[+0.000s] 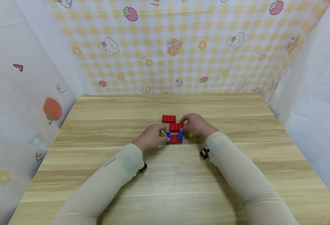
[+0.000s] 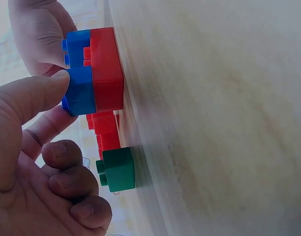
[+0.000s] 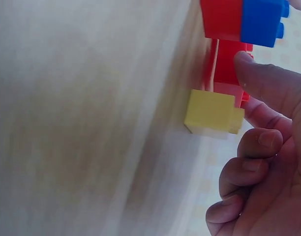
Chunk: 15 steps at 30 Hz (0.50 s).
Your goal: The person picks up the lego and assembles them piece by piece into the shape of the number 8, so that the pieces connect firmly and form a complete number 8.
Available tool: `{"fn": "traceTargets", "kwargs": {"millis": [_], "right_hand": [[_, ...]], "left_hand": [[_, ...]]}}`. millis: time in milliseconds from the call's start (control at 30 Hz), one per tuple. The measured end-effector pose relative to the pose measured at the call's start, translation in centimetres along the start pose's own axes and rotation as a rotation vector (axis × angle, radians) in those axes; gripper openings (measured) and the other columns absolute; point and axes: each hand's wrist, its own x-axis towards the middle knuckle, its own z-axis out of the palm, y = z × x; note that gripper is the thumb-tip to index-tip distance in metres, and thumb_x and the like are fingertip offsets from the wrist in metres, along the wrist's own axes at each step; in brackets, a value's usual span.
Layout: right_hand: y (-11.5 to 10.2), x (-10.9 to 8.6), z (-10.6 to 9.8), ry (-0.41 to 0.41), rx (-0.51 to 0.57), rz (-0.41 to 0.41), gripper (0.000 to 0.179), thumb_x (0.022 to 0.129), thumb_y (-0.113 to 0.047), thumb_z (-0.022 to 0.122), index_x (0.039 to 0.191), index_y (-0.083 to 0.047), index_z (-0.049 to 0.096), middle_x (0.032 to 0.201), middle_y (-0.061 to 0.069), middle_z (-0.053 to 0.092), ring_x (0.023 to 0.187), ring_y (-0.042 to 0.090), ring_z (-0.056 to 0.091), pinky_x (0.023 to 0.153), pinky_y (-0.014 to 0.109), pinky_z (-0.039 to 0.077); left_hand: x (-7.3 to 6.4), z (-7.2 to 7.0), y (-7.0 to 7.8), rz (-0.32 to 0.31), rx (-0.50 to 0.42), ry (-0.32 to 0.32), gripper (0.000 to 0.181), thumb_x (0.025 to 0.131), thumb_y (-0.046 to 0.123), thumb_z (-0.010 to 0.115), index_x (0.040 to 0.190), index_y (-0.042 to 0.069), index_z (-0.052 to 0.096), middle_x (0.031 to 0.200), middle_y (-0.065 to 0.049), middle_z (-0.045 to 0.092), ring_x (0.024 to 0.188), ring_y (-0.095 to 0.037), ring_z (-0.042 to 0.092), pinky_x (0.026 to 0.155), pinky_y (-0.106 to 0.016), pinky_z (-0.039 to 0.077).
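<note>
My left hand (image 1: 151, 136) pinches a blue brick (image 2: 81, 91) between thumb and index finger, its other fingers curled. That blue brick sits on the left end of the front red brick (image 1: 174, 139); a second blue brick (image 1: 180, 135) stands on the right end, with red studs showing between them. Just behind, the thumb and index finger of my right hand (image 1: 195, 124) grip the right end of the middle red brick (image 1: 175, 127). A yellow brick (image 3: 209, 110) lies beside the right hand, near its curled fingers. A green brick (image 2: 119, 169) is by the left fingers, hidden in the head view.
Another red brick (image 1: 169, 118) lies farthest back on the wooden table (image 1: 165, 187). Black wrist devices (image 1: 204, 153) hang below both sleeves. A yellow checked cloth (image 1: 159, 65) rises behind the table's back edge, with white cloth at both sides.
</note>
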Motion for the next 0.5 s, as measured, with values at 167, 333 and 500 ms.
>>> {"fn": "traceTargets", "kwargs": {"millis": [167,333,500], "right_hand": [[-0.3,-0.5,-0.4,0.009,-0.010,0.000,0.033,0.095,-0.023,0.081,0.125,-0.014,0.072,0.097,0.006,0.067,0.077,0.023,0.056,0.069,0.033,0.048],[-0.3,-0.9,-0.7,0.024,-0.017,0.002,0.032,0.094,-0.027,0.081,0.124,-0.017,0.073,0.103,0.008,0.064,0.084,0.025,0.056,0.072,0.034,0.048],[-0.4,-1.5,-1.0,0.046,-0.026,-0.013,0.033,0.094,-0.028,0.082,0.123,-0.017,0.074,0.102,0.008,0.063,0.087,0.026,0.055,0.073,0.035,0.047]], "left_hand": [[0.0,0.0,0.0,0.000,0.003,-0.001,0.013,0.099,0.023,0.077,0.106,0.020,0.066,0.082,-0.005,0.050,0.071,-0.021,0.048,0.064,-0.034,0.039],[0.1,0.0,-0.1,0.004,0.009,-0.002,0.013,0.099,0.023,0.077,0.107,0.020,0.067,0.082,-0.005,0.051,0.072,-0.021,0.048,0.065,-0.034,0.039],[0.1,0.0,0.0,0.000,0.009,-0.009,0.013,0.099,0.023,0.076,0.109,0.020,0.067,0.082,-0.005,0.050,0.070,-0.020,0.047,0.064,-0.033,0.039]]}}
